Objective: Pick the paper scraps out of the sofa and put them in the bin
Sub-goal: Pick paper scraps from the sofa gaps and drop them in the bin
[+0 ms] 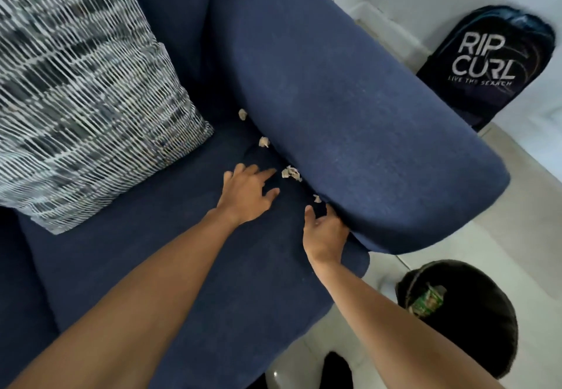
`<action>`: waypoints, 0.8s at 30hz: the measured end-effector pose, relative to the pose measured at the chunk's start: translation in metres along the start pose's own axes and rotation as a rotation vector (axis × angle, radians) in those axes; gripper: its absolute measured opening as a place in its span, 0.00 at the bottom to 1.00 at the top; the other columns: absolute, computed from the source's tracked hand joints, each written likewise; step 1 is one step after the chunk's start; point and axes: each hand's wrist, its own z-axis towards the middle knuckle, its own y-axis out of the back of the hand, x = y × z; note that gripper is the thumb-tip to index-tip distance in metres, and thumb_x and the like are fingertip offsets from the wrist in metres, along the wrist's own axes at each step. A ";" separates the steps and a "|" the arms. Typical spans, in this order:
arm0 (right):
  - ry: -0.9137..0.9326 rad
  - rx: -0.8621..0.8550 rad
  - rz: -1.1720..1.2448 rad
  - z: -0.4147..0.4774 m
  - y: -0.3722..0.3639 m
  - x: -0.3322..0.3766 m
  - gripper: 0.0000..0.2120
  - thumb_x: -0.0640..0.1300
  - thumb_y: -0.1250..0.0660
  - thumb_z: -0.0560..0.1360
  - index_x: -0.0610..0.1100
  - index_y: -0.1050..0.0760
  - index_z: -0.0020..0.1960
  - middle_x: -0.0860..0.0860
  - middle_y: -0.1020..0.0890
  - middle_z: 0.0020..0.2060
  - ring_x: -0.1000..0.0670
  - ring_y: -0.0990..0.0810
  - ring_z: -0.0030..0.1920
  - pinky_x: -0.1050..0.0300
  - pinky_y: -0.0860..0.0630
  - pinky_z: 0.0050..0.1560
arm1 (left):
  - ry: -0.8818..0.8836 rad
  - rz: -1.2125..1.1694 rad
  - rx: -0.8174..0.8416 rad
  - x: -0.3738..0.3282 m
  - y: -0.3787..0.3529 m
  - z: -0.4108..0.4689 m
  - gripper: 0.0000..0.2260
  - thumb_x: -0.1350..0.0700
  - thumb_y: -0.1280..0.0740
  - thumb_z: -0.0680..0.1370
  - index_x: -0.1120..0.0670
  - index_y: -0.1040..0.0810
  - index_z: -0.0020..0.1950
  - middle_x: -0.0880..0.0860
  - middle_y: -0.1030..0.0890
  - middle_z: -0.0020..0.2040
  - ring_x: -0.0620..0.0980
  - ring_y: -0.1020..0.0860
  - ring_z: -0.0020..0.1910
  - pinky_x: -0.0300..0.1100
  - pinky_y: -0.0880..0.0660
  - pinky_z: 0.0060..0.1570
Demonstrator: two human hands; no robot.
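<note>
Several crumpled paper scraps lie along the crease between the navy sofa seat (182, 267) and its armrest (365, 130): one far scrap (242, 114), one middle scrap (264, 142), a bigger clump (291, 173) and a small bit (317, 198). My left hand (248, 195) rests flat on the seat with fingers spread, its fingertips just left of the clump. At the crease below the small bit, my right hand (325, 232) is open, its fingers partly hidden under the armrest. The black bin (474, 321) stands on the floor at the lower right.
A striped black-and-white cushion (85, 93) leans in the sofa's left corner. A dark backpack (492, 66) with white lettering stands against the wall behind the armrest. The bin holds a green-and-white wrapper (427, 299). Pale tiled floor (517, 206) surrounds the bin.
</note>
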 end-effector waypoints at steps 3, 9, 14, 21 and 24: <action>-0.004 -0.073 0.013 0.012 -0.012 0.000 0.15 0.49 0.34 0.79 0.40 0.21 0.60 0.40 0.14 0.47 0.37 0.17 0.50 0.51 0.25 0.52 | -0.008 -0.078 -0.040 -0.005 -0.014 0.017 0.22 0.43 0.35 0.79 0.47 0.27 0.71 0.50 0.21 0.49 0.54 0.29 0.56 0.48 0.37 0.51; -0.023 -0.170 0.119 0.028 -0.027 -0.004 0.11 0.47 0.33 0.79 0.41 0.16 0.51 0.44 0.14 0.46 0.43 0.17 0.48 0.56 0.25 0.51 | -0.021 -0.121 -0.074 -0.014 -0.034 0.045 0.16 0.43 0.33 0.78 0.46 0.21 0.64 0.51 0.20 0.48 0.56 0.28 0.54 0.50 0.34 0.51; 0.038 -0.222 0.190 0.033 -0.036 -0.010 0.09 0.43 0.32 0.79 0.39 0.15 0.49 0.45 0.13 0.43 0.46 0.16 0.46 0.53 0.22 0.52 | -0.006 -0.149 -0.112 -0.021 -0.044 0.056 0.11 0.44 0.32 0.77 0.47 0.16 0.52 0.49 0.17 0.44 0.55 0.28 0.51 0.49 0.34 0.49; 0.020 -0.197 0.256 0.035 -0.035 -0.012 0.07 0.40 0.31 0.78 0.39 0.16 0.44 0.45 0.14 0.38 0.48 0.17 0.39 0.54 0.21 0.47 | 0.019 -0.156 -0.124 -0.024 -0.048 0.061 0.06 0.53 0.31 0.77 0.54 0.17 0.44 0.52 0.17 0.41 0.56 0.28 0.50 0.48 0.35 0.48; -0.002 -0.162 0.267 0.032 -0.030 -0.010 0.07 0.40 0.31 0.77 0.39 0.16 0.44 0.45 0.14 0.36 0.47 0.17 0.38 0.54 0.21 0.47 | 0.012 -0.219 -0.129 -0.022 -0.045 0.055 0.06 0.55 0.31 0.77 0.54 0.17 0.44 0.51 0.16 0.42 0.54 0.29 0.48 0.51 0.31 0.51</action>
